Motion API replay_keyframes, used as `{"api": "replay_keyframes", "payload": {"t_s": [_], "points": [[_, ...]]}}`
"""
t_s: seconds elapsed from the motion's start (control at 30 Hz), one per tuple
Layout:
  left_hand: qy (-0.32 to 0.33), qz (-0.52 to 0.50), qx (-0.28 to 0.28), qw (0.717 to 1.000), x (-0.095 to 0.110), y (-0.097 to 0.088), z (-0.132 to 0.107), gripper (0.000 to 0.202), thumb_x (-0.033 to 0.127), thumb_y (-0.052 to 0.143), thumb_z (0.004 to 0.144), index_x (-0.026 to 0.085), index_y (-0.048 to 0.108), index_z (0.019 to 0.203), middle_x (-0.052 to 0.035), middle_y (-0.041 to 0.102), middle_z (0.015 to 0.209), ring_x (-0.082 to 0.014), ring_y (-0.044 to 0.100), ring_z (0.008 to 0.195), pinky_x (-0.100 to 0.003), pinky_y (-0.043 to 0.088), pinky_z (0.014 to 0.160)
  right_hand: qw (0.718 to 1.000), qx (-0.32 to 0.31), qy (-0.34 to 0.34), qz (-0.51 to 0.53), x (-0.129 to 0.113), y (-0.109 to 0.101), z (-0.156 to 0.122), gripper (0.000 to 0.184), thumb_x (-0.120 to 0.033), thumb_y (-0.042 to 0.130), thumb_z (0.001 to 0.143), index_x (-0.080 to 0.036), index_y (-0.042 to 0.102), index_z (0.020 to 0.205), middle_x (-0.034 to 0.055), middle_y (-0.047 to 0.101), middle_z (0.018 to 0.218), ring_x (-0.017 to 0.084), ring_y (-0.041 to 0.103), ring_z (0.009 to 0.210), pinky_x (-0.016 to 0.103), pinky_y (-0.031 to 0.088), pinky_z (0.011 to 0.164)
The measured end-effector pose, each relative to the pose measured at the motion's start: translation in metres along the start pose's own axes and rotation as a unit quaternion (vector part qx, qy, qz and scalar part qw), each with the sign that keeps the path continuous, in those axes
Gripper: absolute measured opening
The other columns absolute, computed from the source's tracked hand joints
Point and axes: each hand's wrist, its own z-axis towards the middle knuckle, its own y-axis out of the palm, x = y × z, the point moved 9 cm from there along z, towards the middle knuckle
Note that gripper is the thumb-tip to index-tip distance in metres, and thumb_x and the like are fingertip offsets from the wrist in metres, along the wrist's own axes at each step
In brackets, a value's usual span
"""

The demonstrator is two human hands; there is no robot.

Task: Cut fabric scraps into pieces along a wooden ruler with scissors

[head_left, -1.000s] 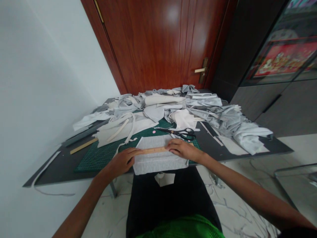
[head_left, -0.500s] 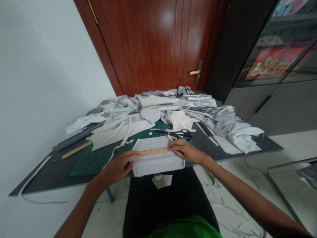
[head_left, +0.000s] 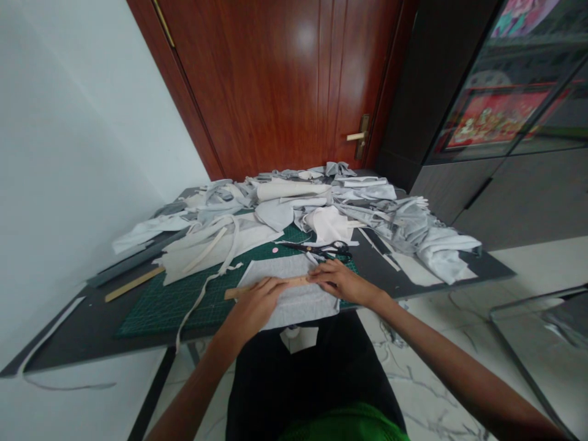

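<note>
A light grey piece of cloth (head_left: pixel 301 306) lies flat at the table's near edge, partly over a green cutting mat (head_left: pixel 156 306). Across it runs a wooden ruler (head_left: pixel 235 293), its left end sticking out past the cloth. My left hand (head_left: pixel 258 306) presses on the ruler near its middle, fingers closed together. At the ruler's right part, my right hand (head_left: pixel 343 283) grips it with bent fingers. A slim pale thing shows just behind the right fingertips; its kind is unclear. Black-handled scissors (head_left: pixel 321 248) lie on the mat beyond the right hand.
Heaps of grey and white cloth (head_left: pixel 294 190) cover the far side of the table (head_left: pixel 68 334). A second wooden strip (head_left: pixel 133 284) lies at the left, and a pale cord (head_left: pixel 195 306) hangs over the near edge. Behind stands a wooden door (head_left: pixel 257 86).
My left hand has slid right along the ruler, from its left part to near the middle, baring the left end. My right hand stays at the right part. The view has shifted slightly.
</note>
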Motion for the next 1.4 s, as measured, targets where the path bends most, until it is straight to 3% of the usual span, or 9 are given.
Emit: {"api": "replay_keyframes", "payload": {"t_s": [0.17,0.43,0.57,0.77,0.9,1.07,1.23,1.4], "points": [[0.015,-0.063,0.012,0.998,0.028,0.004,0.012,0.054,0.007,0.046,0.098,0.029,0.055,0.146,-0.0046,0.064,0.14,-0.0228,0.059,0.129,-0.042,0.048,0.115,1.0,0.008,-0.008,0.003,-0.002,-0.002,0.0,0.029,-0.017,0.058,0.102,-0.023,0.071,0.127,0.0103,0.072,0.123,0.024,0.064,0.114,0.042,0.045,0.096],[-0.001,-0.107,0.049,0.993,0.037,0.019,0.023,0.055,0.01,0.046,0.098,0.025,0.052,0.151,-0.0071,0.06,0.147,-0.0229,0.053,0.138,-0.044,0.044,0.121,1.0,0.009,-0.009,0.009,-0.001,-0.001,-0.001,0.029,-0.016,0.058,0.102,-0.024,0.071,0.127,0.011,0.072,0.126,0.024,0.064,0.116,0.042,0.046,0.098],[0.002,-0.116,0.038,0.993,0.031,0.02,0.015,0.052,0.016,0.044,0.102,0.025,0.05,0.152,-0.0056,0.055,0.154,-0.0208,0.049,0.145,-0.044,0.04,0.125,1.0,0.013,-0.007,0.011,0.001,0.0,-0.002,0.032,-0.016,0.058,0.102,-0.026,0.07,0.13,0.0097,0.072,0.126,0.023,0.065,0.116,0.042,0.047,0.099],[-0.048,-0.05,0.027,0.997,0.01,0.025,-0.006,0.052,0.034,0.043,0.108,0.021,0.041,0.159,-0.009,0.042,0.165,-0.0237,0.036,0.155,-0.049,0.03,0.13,1.0,0.011,-0.005,0.004,0.003,0.001,-0.003,0.031,-0.016,0.059,0.101,-0.026,0.071,0.128,0.0088,0.072,0.128,0.024,0.065,0.118,0.042,0.047,0.097],[-0.028,-0.021,0.009,0.999,0.005,0.023,-0.016,0.053,0.037,0.038,0.11,0.025,0.037,0.161,-0.0059,0.038,0.168,-0.0223,0.033,0.157,-0.048,0.029,0.13,1.0,0.01,-0.006,0.005,0.004,0.002,-0.004,0.031,-0.017,0.058,0.102,-0.027,0.07,0.129,0.0085,0.072,0.129,0.024,0.065,0.12,0.042,0.048,0.097],[-0.016,0.007,0.0,1.0,-0.012,0.014,-0.034,0.051,0.034,0.037,0.11,0.026,0.039,0.161,-0.0049,0.041,0.167,-0.0218,0.035,0.156,-0.047,0.03,0.129,1.0,0.007,-0.004,0.005,0.004,0.002,-0.003,0.031,-0.017,0.057,0.103,-0.027,0.071,0.129,0.0085,0.072,0.129,0.024,0.065,0.12,0.043,0.048,0.098],[-0.058,0.057,0.035,0.996,-0.032,0.006,-0.056,0.052,0.023,0.032,0.108,0.02,0.042,0.159,-0.009,0.044,0.164,-0.0244,0.038,0.154,-0.05,0.032,0.128,1.0,0.005,-0.006,0.005,-0.001,-0.001,-0.005,0.034,-0.017,0.054,0.103,-0.027,0.07,0.132,0.0088,0.071,0.13,0.025,0.064,0.12,0.044,0.048,0.098],[-0.107,0.092,0.062,0.988,-0.025,0.01,-0.048,0.056,0.013,0.039,0.098,0.011,0.049,0.152,-0.0169,0.051,0.158,-0.0316,0.041,0.152,-0.06,0.034,0.125,1.0,0.022,-0.005,0.009,-0.003,-0.005,-0.009,0.036,-0.018,0.054,0.103,-0.027,0.068,0.135,0.0101,0.068,0.135,0.025,0.063,0.122,0.049,0.046,0.106]]}}
